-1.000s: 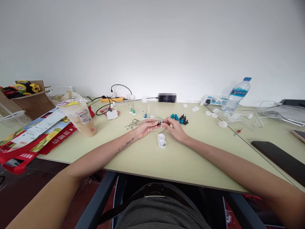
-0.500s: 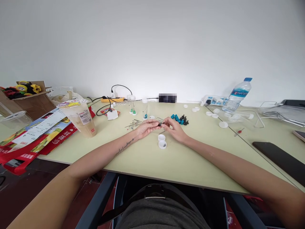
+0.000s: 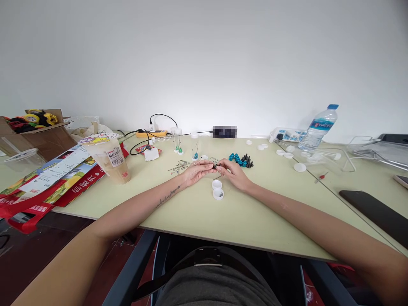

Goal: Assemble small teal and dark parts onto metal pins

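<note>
Above the middle of the table, my left hand and my right hand meet at the fingertips. Both pinch a small black piece, mostly covered by the fingers; its exact kind is too small to tell. Just below them stand two round white caps, the nearer one with tiny dark bits inside. Thin metal pins lie in a loose pile left of the left hand. Beyond the right hand are small blue pieces and black pieces in a heap.
Clear tubes with green bits stand behind the pins. A drink cup and a red bag are at left. At right are a water bottle, white lids, a power strip and a black phone.
Almost nothing differs. Both hands keep their pinch on the small black piece, and the whole view has shifted very slightly.
</note>
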### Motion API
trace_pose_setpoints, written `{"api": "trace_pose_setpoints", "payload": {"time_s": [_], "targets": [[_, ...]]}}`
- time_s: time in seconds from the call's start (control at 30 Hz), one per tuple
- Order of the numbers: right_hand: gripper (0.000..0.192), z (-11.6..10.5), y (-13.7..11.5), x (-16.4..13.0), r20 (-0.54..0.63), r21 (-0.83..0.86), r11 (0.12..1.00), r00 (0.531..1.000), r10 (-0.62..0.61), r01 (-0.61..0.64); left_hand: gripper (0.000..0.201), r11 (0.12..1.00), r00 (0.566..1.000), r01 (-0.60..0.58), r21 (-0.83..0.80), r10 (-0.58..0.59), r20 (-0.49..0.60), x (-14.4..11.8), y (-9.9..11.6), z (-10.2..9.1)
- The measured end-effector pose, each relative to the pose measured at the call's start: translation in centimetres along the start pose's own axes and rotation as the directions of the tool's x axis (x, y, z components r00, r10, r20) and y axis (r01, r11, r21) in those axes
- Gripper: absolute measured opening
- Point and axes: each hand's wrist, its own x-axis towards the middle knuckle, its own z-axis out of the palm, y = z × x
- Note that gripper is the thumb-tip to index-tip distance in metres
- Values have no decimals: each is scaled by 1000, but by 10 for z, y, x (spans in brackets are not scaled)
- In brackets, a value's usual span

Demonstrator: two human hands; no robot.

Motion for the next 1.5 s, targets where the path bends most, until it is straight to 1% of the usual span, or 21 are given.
{"api": "trace_pose_setpoints", "payload": {"time_s": [0.07,0.17,0.3,0.43,0.53,0.63,0.7,0.8,0.9,1.0,1.13,1.3,1.5], "targets": [[24,0,3,1,-11,-15,1000,1000,-5,5,22,1000,1000,-2,-21,2,-26,1,0,0],[20,0,7,1,-52,-70,997,998,-30,26,23,999,999,9,-44,-11,-37,1,0,0],[20,0,5,1,-72,-101,994,996,-57,50,23,998,998,18,-55,-20,-52,1,0,-1],[26,-1,2,0,-9,-52,998,1000,-26,25,22,999,999,21,-38,-22,-33,0,0,1],[35,-1,4,-2,50,-21,1000,999,-1,2,22,1000,1000,27,10,-27,0,-1,0,3],[40,-1,6,-2,49,-35,999,999,14,-12,23,999,1000,25,35,-24,-6,-2,1,4],[36,0,7,-1,29,-67,998,1000,3,-1,22,1000,999,16,22,-15,-33,-2,1,4],[23,1,8,0,-24,-94,996,1000,-12,10,19,1000,997,-6,-13,5,-73,-1,1,4],[17,3,11,2,-69,-77,997,998,2,-7,17,1000,998,-11,-10,10,-67,-1,2,5],[15,3,13,2,-65,-63,998,998,4,-9,17,1000,998,-16,13,17,-56,-2,3,6],[21,2,11,1,-48,-74,997,999,13,-16,18,1000,999,-26,14,27,-28,-3,2,6],[31,1,9,2,8,-58,998,1000,17,-17,16,1000,1000,-28,8,27,12,-4,2,9],[42,2,9,1,41,-36,999,999,25,-23,15,1000,1000,-15,4,15,7,-3,1,11]]}}
